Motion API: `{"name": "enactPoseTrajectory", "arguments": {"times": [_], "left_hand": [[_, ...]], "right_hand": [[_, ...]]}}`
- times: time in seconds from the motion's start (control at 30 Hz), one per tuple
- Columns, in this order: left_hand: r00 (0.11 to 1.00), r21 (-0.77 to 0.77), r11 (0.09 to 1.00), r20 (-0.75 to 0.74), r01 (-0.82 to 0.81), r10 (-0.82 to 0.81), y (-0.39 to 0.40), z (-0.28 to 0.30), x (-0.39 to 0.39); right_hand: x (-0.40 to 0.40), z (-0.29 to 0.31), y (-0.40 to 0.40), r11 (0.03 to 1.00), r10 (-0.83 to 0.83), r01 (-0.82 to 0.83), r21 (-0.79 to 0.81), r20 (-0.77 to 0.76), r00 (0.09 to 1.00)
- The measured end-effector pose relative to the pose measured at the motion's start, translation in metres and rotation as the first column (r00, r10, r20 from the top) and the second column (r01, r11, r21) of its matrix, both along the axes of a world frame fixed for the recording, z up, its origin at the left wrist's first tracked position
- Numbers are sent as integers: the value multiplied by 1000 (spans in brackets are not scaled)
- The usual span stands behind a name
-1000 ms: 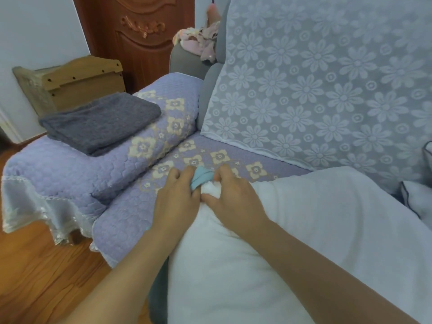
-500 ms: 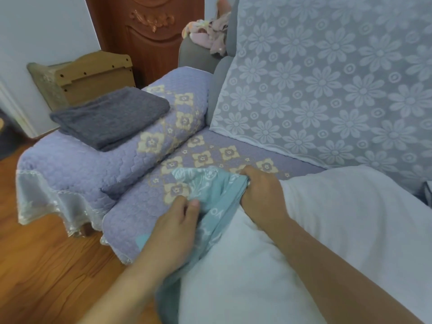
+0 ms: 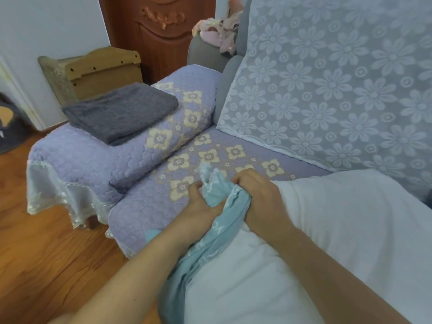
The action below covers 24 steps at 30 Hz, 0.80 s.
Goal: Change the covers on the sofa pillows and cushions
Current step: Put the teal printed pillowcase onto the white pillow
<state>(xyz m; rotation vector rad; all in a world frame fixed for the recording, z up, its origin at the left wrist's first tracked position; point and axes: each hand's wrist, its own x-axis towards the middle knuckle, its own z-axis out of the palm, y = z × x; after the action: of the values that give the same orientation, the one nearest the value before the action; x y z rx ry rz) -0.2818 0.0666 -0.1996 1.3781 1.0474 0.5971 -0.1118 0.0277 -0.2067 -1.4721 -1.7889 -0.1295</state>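
At the far left of the frame the wooden floor (image 3: 39,242) shows, and above it, in the upper left, a wooden box (image 3: 98,71) stands against the wall. Just right of that, a folded grey blanket (image 3: 121,113) lies on the sofa's armrest (image 3: 93,160), which is draped in quilted purple fabric.

Near the centre, the left hand (image 3: 202,203) is curled round a bunch of the light blue pillow cover (image 3: 219,206), gathered at the pillow's far corner. Touching it on the other side, the right hand (image 3: 261,197) is also clamped on the bunched cover, fingers tucked under. The rest of the cover trails down toward the lower centre, along the edge of the white pillow (image 3: 315,242), which fills the lower right and lies on the sofa seat (image 3: 210,155). The lace-covered backrest (image 3: 339,90) rises in the upper right.

The step looks to be fitting the cover over the pillow's corner. To do it well, both hands should probably keep the opening gathered short, seat the corner fully first, then draw the cloth evenly along both sides so it doesn't twist.
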Motion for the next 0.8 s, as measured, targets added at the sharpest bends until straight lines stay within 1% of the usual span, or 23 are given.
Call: {"name": "enactPoseTrajectory", "arguments": {"times": [0.03, 0.07, 0.1, 0.13, 0.17, 0.2, 0.23, 0.27, 0.3, 0.33, 0.37, 0.4, 0.43, 0.47, 0.5, 0.53, 0.57, 0.6, 0.63, 0.7, 0.73, 0.77, 0.8], "left_hand": [[981, 17, 982, -49, -189, 190, -3, -5, 1], [935, 63, 939, -88, -338, 343, -6, -9, 2], [916, 131, 924, -139, -359, 375, -10, -12, 2], [918, 199, 939, -231, -279, 322, -14, -13, 1], [899, 238, 960, -374, -145, 228, -17, -14, -2], [840, 268, 963, -522, -5, 150, -19, -14, -5], [776, 312, 945, -619, 99, 124, -19, -14, -8], [743, 360, 917, -659, 174, 118, -21, -12, -11], [753, 432, 874, -646, 224, 126, -24, -9, -14], [789, 542, 798, -597, 263, 146, -27, -7, -17], [837, 659, 693, -526, 292, 147, -31, -5, -20], [883, 749, 585, -457, 313, 112, -33, -1, -23], [917, 820, 468, -396, 330, 49, -35, 1, -27], [933, 869, 352, -360, 347, -32, -38, 5, -30], [933, 902, 240, -346, 360, -102, -42, 9, -31], [931, 925, 135, -337, 355, -144, -50, 12, -31], [934, 944, 61, -311, 326, -173, -58, 13, -29], [939, 958, 28, -273, 285, -209, -67, 13, -26], [938, 969, 22, -233, 246, -256, -77, 14, -23], [929, 980, 14, -182, 197, -324, -90, 13, -18], [927, 982, 15, -173, 188, -334, -93, 13, -16], [925, 981, 30, -168, 189, -342, -95, 13, -16], [923, 980, 50, -162, 192, -348, -96, 14, -16]], "right_hand": [[1, 1, 0, 1000, -20, 20, -15, -4, 1000], [3, 3, 0, 999, -38, 37, -30, -14, 999], [5, 5, 0, 998, -44, 43, -45, -32, 999], [6, 6, 0, 998, -37, 35, -55, -33, 999], [6, 8, -2, 997, -25, 24, -70, -11, 1000], [5, 10, -4, 995, -23, 26, -92, 34, 999], [3, 13, -6, 991, -20, 30, -133, 73, 997], [3, 18, -8, 980, -1, 18, -197, 86, 996], [3, 28, -10, 957, 45, -21, -288, 77, 996], [10, 38, -12, 910, 123, -92, -405, 53, 991], [20, 53, -15, 820, 208, -174, -545, 0, 978], [32, 70, -18, 693, 260, -256, -673, -98, 961], [44, 89, -21, 561, 235, -321, -763, -225, 946], [56, 107, -22, 458, 130, -358, -814, -337, 933], [63, 121, -20, 378, -3, -357, -854, -387, 922], [65, 129, -15, 311, -97, -298, -903, -342, 935], [63, 134, -8, 258, -134, -182, -949, -222, 966], [58, 132, 3, 217, -107, -36, -976, -61, 992], [49, 128, 15, 188, -39, 96, -977, 91, 995], [28, 115, 30, 177, 139, 281, -943, 306, 942], [20, 109, 33, 157, 224, 334, -929, 363, 904], [13, 105, 33, 110, 295, 370, -922, 386, 874], [8, 105, 28, 54, 338, 383, -922, 378, 862]]}}
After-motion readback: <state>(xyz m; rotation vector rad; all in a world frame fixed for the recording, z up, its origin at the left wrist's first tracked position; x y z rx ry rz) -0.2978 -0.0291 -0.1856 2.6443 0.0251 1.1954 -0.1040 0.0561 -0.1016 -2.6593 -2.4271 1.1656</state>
